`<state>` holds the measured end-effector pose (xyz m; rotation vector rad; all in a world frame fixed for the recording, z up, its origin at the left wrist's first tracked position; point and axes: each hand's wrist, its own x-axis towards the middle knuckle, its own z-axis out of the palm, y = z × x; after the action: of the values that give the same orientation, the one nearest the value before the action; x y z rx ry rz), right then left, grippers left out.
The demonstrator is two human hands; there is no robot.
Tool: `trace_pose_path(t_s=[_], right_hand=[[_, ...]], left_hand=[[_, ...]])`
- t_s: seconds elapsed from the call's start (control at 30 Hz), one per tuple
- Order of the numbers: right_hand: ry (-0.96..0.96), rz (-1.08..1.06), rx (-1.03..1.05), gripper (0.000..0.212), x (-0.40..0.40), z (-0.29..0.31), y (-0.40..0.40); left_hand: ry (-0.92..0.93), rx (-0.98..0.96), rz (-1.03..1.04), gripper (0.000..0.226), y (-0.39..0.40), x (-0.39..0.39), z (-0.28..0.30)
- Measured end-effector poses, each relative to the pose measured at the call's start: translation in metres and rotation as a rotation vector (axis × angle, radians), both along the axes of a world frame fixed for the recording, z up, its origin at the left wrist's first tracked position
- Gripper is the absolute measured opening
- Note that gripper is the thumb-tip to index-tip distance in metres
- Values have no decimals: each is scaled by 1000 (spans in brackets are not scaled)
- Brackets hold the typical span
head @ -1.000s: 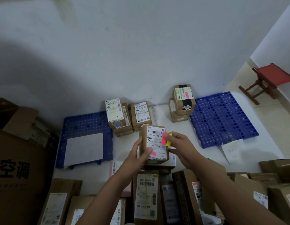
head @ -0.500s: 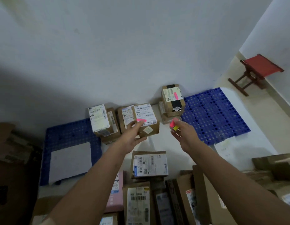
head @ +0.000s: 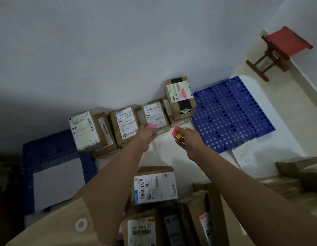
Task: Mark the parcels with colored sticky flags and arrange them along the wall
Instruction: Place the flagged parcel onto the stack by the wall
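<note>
A small brown parcel [head: 155, 115] with a white label and a pink flag [head: 152, 125] stands on the floor against the wall, between a labelled parcel [head: 125, 124] and a stack topped by a pink-flagged box [head: 180, 93]. My left hand [head: 146, 135] grips its near edge. My right hand [head: 189, 138] hovers just right of it, pinching a pad of pink and yellow sticky flags [head: 177, 134]. Another parcel pair [head: 86, 130] stands at the row's left end.
Blue perforated pallets lie on the floor at the right [head: 232, 114] and left [head: 53, 157], the left one bearing a white sheet. Several unflagged parcels [head: 154, 185] crowd the foreground. A red stool [head: 282, 50] stands at the far right. A paper sheet [head: 244, 155] lies near the right pallet.
My left hand carried the flagged parcel from in front of me out to the wall and set it into the row. My right hand followed with the flag pad.
</note>
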<state>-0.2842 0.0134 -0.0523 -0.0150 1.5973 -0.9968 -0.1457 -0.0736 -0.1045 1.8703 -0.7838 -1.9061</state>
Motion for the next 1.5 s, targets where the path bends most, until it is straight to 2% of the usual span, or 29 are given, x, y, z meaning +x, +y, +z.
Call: trace_pose_path(t_s=[0.1,0.17,0.23,0.3,0.37,0.53,0.63,0.73,0.87,1.0,1.1,1.23,1.4,1.5], right_hand=[[1,38,-17,13,5,-2,-7],[5,80,-44,14,11,-7,-12],[16,123,-62,14,19,-14,-17],[32,183,-77,14,28,-21,-22],[48,262,-100,13,40,-25,-27],[104,505,-126,23,65,-33,-45],[166,635,-128,27,74,-36,-53],[172,722,-128,26,80,-38,-59],[165,689,-122,25,81,-39,-60],[122,602,-125,24,80,-40,-52],[90,592,-137,15,84,-36,-46],[58,536,-110,14,85,-30,-40],[-27,430,-152,15,87,-12,-33],[39,466,-179,15,90,0,-25]], left_hand=[[-239,-94,-162,47,-4,15,-2],[-437,-268,-182,33,-2,30,3],[-576,-427,-163,29,-3,48,2],[-678,-433,-215,41,-5,64,-4],[-785,-355,-318,58,-6,74,-11],[-724,-307,-300,76,-8,79,-21],[-695,-297,-251,76,-9,82,-20],[-550,-292,-100,72,-9,87,-24],[-414,-214,62,59,-6,90,-15],[-340,-106,102,39,1,94,-10],[-277,-111,126,19,11,95,-10],[-204,-268,177,22,23,93,6],[-165,-368,70,14,39,96,15],[-205,-416,63,30,50,97,27]])
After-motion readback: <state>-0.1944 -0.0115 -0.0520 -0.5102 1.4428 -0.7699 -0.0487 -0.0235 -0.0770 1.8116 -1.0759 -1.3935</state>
